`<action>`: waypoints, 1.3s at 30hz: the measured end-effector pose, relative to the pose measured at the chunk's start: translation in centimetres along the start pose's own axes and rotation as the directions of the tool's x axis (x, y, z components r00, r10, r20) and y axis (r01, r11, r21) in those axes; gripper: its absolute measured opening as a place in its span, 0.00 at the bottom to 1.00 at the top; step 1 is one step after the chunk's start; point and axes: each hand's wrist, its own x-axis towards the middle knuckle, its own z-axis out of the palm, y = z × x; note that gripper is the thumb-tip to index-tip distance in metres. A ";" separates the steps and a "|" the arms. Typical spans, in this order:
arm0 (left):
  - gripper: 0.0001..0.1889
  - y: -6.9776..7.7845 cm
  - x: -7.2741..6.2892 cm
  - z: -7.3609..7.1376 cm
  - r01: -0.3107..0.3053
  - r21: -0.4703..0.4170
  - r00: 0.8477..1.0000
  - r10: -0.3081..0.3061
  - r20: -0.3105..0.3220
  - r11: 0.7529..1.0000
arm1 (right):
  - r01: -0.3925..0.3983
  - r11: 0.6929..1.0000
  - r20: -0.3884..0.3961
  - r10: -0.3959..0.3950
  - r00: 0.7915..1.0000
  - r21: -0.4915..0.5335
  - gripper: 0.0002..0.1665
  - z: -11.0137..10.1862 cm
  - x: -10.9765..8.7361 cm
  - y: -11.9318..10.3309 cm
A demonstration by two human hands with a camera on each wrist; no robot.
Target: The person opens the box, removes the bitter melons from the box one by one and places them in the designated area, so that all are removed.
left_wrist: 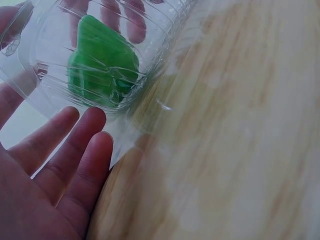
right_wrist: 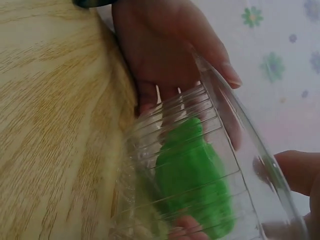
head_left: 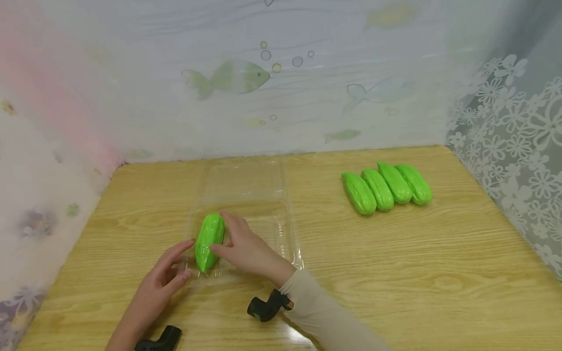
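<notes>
A bright green ridged vegetable, shaped like a bitter gourd [head_left: 209,241], lies in the left part of a clear plastic clamshell box [head_left: 290,234]. My right hand [head_left: 248,248] reaches into the box at the vegetable's right side, fingers close along it. In the left wrist view the thumb stands apart from the green surface. At the box's near left corner is my left hand [head_left: 162,278], fingers spread and gently bent, fingertips right at the wall. Through the clear wall, the right wrist view shows the green vegetable [right_wrist: 192,180] with left fingers beyond it.
Several similar green vegetables [head_left: 391,187] lie side by side at the table's back right. The box's lid [head_left: 243,178] is laid back flat toward the wall. Beneath is a wood-grain table [head_left: 395,273], bordered by a fish-patterned wall covering [head_left: 307,112] and a floral sheet [head_left: 518,126].
</notes>
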 end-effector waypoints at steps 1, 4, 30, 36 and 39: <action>0.28 0.0 0.0 0.0 0.001 0.004 1.000 -0.001 -0.001 1.000 | 0.017 1.000 0.007 -0.017 1.000 -0.008 0.42 0.0 0.1 0.0; 0.28 0.1 0.1 -0.1 -0.002 0.024 1.000 0.002 -0.005 1.000 | 0.075 0.997 0.054 -0.074 0.996 -0.027 0.41 0.0 0.2 0.0; 0.27 -0.1 -0.2 0.0 0.013 -0.006 1.000 -0.013 0.004 1.000 | 0.143 0.989 0.247 -0.129 0.960 -0.040 0.36 0.2 -0.4 -0.3; 0.27 0.1 -0.1 0.1 0.016 -0.027 1.000 -0.015 0.011 1.000 | 0.102 0.993 0.210 -0.086 0.974 -0.066 0.37 0.3 -0.5 -0.3; 0.27 0.1 0.0 0.1 0.023 -0.033 1.000 -0.022 0.020 0.999 | 0.063 0.995 0.185 -0.049 0.981 -0.071 0.38 0.4 -0.5 -0.3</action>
